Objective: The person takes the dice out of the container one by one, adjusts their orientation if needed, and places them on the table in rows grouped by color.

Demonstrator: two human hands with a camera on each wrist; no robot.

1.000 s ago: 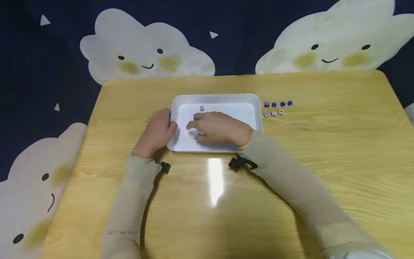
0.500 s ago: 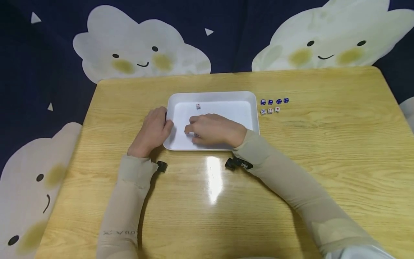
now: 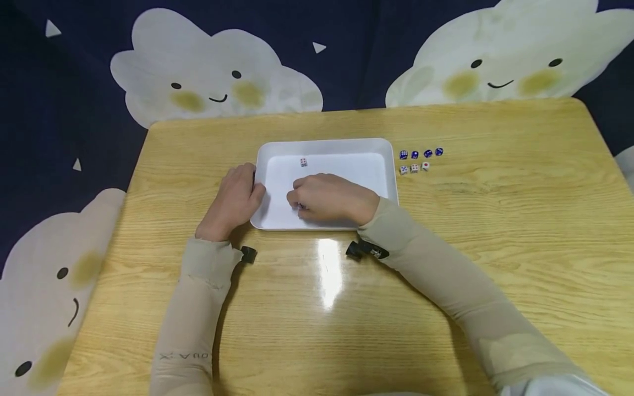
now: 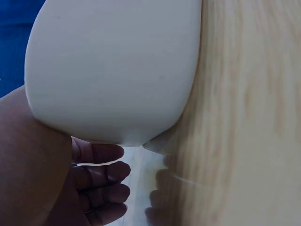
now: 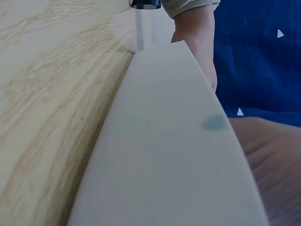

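My left hand (image 3: 233,199) grips the left edge of a white rectangular tray (image 3: 327,147), its thumb over the rim. In the left wrist view its curled fingers (image 4: 106,176) show past the tray's outer wall. Over the tray floor, my right hand (image 3: 333,198) has its fingers bent down and pinches a small die (image 3: 301,205), mostly hidden by the fingers. A white die (image 3: 304,162) with red dots lies by itself near the tray's back wall. The right wrist view shows mainly the tray's outer side, with part of the right hand behind it.
Right of the tray, several blue dice (image 3: 415,154) form a row on the wooden table (image 3: 495,231). In front of them lie three white dice (image 3: 414,168). A dark cloth (image 3: 354,55) with cloud faces hangs behind the table.
The right hand's fingers have lowered and closed together on the die. The left hand keeps its hold on the tray edge; the head view has shifted slightly.
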